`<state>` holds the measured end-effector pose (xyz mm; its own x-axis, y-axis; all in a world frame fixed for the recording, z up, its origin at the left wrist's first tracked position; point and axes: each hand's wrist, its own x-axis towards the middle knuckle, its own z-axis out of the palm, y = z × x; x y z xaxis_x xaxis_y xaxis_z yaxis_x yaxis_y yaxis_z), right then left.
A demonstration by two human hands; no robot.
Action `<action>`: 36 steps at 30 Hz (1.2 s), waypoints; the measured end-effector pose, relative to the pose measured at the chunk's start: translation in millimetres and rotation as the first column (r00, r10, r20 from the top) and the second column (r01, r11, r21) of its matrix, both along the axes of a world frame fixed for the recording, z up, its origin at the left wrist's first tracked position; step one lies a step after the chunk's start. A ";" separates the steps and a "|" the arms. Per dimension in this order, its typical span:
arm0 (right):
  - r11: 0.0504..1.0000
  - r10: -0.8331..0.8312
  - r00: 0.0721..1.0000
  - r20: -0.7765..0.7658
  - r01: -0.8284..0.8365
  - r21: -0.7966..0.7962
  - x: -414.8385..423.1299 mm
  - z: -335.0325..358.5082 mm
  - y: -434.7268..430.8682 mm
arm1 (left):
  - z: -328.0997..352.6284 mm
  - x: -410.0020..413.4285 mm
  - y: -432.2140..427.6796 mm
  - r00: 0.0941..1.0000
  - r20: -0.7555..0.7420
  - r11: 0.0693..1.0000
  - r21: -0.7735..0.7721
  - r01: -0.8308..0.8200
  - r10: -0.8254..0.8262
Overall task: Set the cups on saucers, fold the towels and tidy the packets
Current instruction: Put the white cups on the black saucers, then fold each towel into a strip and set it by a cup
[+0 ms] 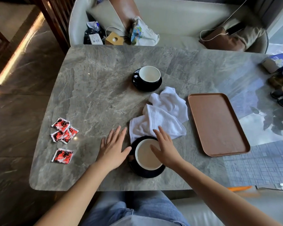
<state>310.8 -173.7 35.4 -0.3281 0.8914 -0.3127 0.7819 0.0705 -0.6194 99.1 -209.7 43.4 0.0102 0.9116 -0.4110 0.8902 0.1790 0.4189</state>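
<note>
Both cups are sitting on saucers already: near cup (147, 154) by the worktop (95, 88) front edge, far cup (149, 74) behind. Right hand (166, 148) is hovering over the near cup, left hand (112, 148) beside it, fingers spread flat, gripping nothing. Towels (162, 116) are lying crumpled, touching the near saucer (147, 174). Likely next: pull one clear by its corners, then fold flat. Packets (63, 136) are lying scattered left.

Daylight from my right washes the polished bench (95, 88), whose right side mirrors sky and buildings in bluish glare. A warm sunlit streak crosses the floor (18, 51) at left. Shadows are soft. Wide-angle distortion bends the edges; focus is slightly soft throughout.
</note>
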 end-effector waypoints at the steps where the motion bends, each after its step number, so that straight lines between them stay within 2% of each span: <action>1: 0.999 0.030 0.999 0.038 -0.031 0.029 -3.2 0.8 2.3 | 1.1 -0.1 0.9 0.999 -0.028 1.000 0.013 0.020 -0.019; 8: 0.977 0.121 0.969 0.216 -0.155 0.145 -26.3 7.0 17.5 | 8.1 -9.0 11.2 0.986 -0.165 0.990 0.126 0.060 -0.039; 16: 0.976 0.146 0.957 0.252 -0.181 0.120 -48.4 10.0 44.8 | 11.5 -32.2 30.8 0.989 -0.149 0.994 0.111 0.020 -0.003; 19: 0.993 0.100 0.960 0.262 -0.114 0.040 -52.3 4.8 61.0 | 10.1 -37.6 40.1 0.991 -0.132 0.996 0.083 0.032 -0.020; 23: 0.995 -0.046 0.968 0.249 0.067 -0.079 -47.2 -4.3 81.8 | 6.4 -32.2 59.5 0.990 -0.107 0.992 0.073 0.098 -0.090; 30: 0.997 -0.059 0.984 0.168 0.067 -0.042 -25.2 -17.2 91.8 | -5.2 5.3 110.0 0.972 -0.018 0.971 0.033 0.236 -0.236; 36: 0.985 -0.140 0.983 0.119 0.150 -0.084 -15.6 -25.6 93.9 | -25.4 37.9 141.6 0.936 0.088 0.939 -0.015 0.343 -0.340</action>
